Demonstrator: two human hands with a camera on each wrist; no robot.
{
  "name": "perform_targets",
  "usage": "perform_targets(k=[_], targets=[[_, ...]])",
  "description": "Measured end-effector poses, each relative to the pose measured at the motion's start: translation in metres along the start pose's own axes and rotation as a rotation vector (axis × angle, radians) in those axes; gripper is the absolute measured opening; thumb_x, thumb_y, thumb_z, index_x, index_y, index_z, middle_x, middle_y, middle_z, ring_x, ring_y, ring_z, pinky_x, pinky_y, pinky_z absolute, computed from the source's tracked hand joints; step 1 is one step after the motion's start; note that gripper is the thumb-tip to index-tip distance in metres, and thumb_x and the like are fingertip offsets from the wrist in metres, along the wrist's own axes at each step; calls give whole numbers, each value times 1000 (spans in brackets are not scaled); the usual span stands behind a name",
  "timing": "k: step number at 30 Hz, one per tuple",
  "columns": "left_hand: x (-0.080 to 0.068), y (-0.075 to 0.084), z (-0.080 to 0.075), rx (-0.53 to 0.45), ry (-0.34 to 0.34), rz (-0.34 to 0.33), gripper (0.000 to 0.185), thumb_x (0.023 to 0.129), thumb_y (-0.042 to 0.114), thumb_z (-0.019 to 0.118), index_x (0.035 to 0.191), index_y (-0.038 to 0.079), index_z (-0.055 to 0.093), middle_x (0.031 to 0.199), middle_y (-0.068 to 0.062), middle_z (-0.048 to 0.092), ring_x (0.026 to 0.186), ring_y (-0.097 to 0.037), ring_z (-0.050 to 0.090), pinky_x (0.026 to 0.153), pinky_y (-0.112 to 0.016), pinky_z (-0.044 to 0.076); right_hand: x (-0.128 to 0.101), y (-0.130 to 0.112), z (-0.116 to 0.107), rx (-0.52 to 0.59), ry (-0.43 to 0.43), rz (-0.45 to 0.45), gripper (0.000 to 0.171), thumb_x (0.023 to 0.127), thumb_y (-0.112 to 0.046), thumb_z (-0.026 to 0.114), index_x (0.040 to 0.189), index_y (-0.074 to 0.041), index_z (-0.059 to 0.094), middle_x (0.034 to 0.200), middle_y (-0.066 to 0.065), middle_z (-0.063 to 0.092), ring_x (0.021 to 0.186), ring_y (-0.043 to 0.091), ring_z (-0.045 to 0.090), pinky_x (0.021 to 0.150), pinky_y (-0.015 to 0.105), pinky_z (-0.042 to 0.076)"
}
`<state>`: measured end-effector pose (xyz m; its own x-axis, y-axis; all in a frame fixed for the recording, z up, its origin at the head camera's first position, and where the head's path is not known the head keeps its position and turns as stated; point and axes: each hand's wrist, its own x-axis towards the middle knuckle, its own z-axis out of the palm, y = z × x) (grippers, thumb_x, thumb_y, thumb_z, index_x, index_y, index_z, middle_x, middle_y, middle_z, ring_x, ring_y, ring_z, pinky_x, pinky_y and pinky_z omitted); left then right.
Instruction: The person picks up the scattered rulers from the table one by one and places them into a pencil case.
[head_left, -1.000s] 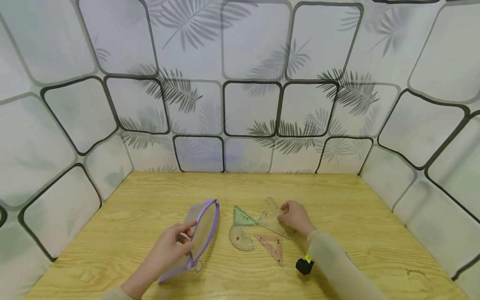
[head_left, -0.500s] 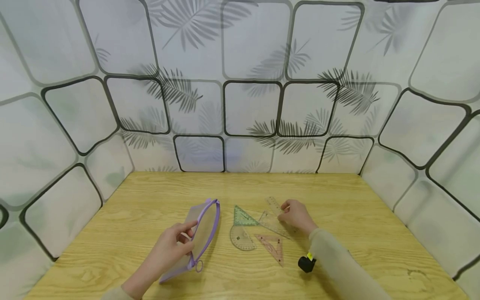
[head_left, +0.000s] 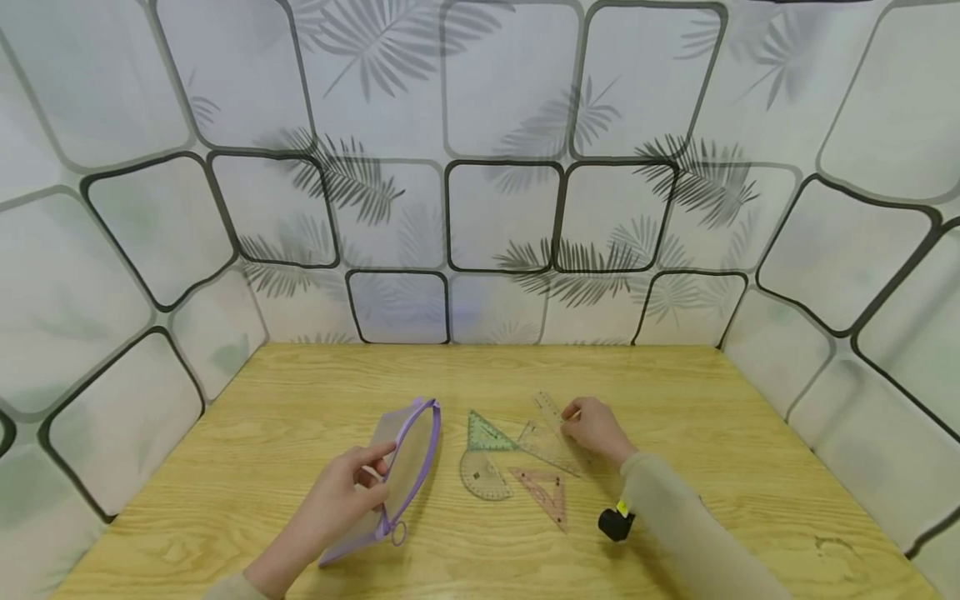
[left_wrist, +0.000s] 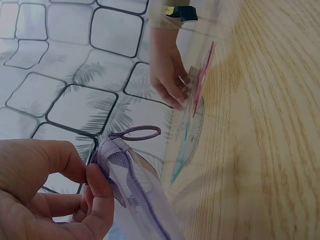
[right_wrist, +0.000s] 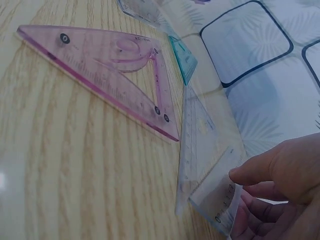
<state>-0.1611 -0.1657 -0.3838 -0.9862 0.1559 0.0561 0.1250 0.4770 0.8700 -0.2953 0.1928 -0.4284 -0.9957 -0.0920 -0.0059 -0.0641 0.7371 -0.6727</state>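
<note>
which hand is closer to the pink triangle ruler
Right. The right hand is just behind the pink triangle ruler, fingers on a clear ruler; the left hand holds the purple pouch.

A see-through pouch [head_left: 390,479] with a purple zip lay unzipped near the front edge of the tabletop [head_left: 750,433], left of the middle, its mouth pinched open. A clear straight ruler [head_left: 550,410] lay right of the middle, one end pinched, overlapping a clear triangle [head_left: 542,443].

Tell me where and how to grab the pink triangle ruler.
Probably by a corner, from above on the near side: the pink triangle ruler lies flat on the table, so slide its near tip up and pinch. The clear triangle crowds its far edge.
</note>
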Motion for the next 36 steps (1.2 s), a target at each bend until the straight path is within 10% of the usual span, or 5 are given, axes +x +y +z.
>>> perform_targets(k=[36], targets=[[1, -1, 1, 0, 7, 29, 57, 78, -7, 60, 135, -12, 52, 95, -10, 55, 72, -8, 56, 56, -21, 56, 1, -15, -9, 139, -69, 74, 23, 94, -9, 59, 112, 2, 67, 90, 15, 67, 66, 19, 60, 54, 29, 54]])
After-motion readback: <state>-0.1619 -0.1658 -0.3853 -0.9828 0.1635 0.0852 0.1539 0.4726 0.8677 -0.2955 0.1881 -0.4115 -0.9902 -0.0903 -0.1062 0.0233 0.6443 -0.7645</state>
